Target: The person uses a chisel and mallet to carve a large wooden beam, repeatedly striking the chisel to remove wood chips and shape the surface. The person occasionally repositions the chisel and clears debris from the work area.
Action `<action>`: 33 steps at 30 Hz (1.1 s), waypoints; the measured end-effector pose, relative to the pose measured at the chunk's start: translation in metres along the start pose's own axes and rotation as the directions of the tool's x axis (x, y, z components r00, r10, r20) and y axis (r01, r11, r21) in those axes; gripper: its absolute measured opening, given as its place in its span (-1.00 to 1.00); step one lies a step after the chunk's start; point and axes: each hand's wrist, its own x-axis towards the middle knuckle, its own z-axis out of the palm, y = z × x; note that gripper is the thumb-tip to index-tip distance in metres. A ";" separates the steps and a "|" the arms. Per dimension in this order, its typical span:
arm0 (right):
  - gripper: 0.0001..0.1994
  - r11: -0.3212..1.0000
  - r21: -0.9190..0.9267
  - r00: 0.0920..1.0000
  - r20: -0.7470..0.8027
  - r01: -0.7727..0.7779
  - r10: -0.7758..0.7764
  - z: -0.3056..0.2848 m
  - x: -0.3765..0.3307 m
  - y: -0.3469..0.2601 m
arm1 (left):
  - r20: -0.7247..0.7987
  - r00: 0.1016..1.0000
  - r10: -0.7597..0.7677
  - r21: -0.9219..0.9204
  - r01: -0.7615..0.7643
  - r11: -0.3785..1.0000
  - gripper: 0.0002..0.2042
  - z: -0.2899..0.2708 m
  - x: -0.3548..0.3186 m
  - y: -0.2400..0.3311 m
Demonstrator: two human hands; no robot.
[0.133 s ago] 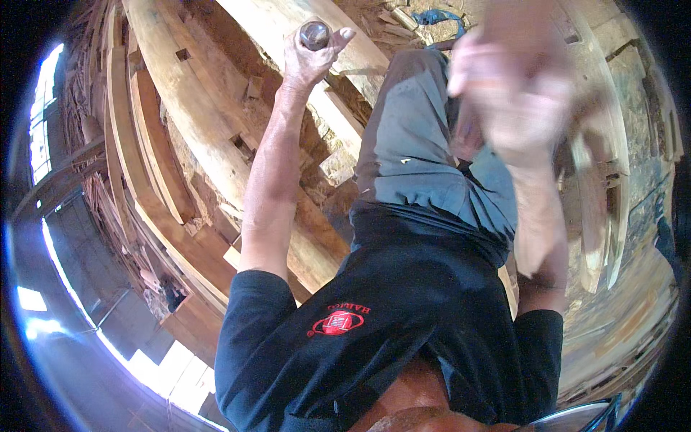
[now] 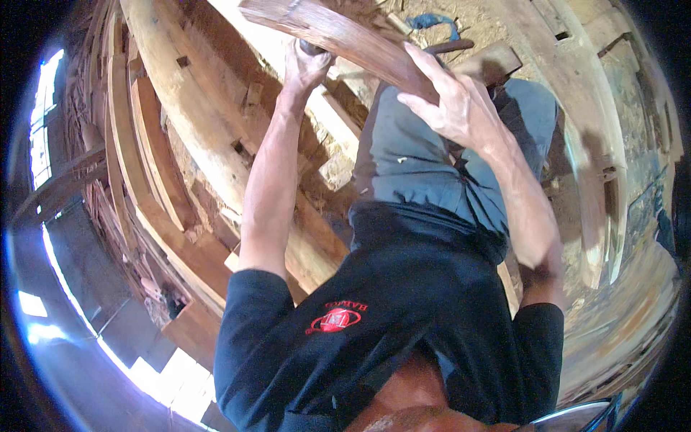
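Observation:
A curved brown wooden plank (image 2: 338, 32) runs across the top of the view, above my knees in grey trousers (image 2: 425, 165). My right hand (image 2: 453, 104) lies over the plank's lower end, fingers spread and wrapped on its edge. My left hand (image 2: 306, 68) is raised under the middle of the plank, closed around a small dark round-ended object (image 2: 311, 49) that the plank mostly hides. Both forearms reach up from my black shirt.
Long pale timber beams (image 2: 180, 137) with cut slots curve along the left and beneath my legs. Another notched beam (image 2: 586, 180) runs down the right. A blue cloth (image 2: 432, 21) and a dark rod (image 2: 450, 47) lie on the dirt at the top.
The curved plank has come into view over my left hand. My right hand, blurred and free a moment ago, now rests on the plank's end.

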 end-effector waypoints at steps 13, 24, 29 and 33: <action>-0.55 0.995 -0.079 0.963 -0.257 0.059 -0.078 -0.070 -0.025 -0.065 | -0.033 0.984 -0.177 0.118 0.179 0.977 -0.48 0.005 -0.003 0.032; -0.63 0.969 0.185 0.963 -0.243 0.164 -0.116 -0.112 -0.029 -0.045 | 0.044 0.955 -0.293 0.125 0.286 0.950 -0.44 -0.003 -0.009 0.016; -0.54 0.946 0.096 0.918 -0.292 0.309 -0.270 -0.124 -0.042 -0.081 | 0.022 0.961 -0.274 0.137 0.269 0.953 -0.45 -0.004 -0.013 0.024; -0.47 0.864 -0.337 0.927 -0.131 -0.374 0.350 -0.058 -0.027 -0.078 | 0.042 0.962 -0.269 0.139 0.261 0.955 -0.44 -0.004 -0.013 0.026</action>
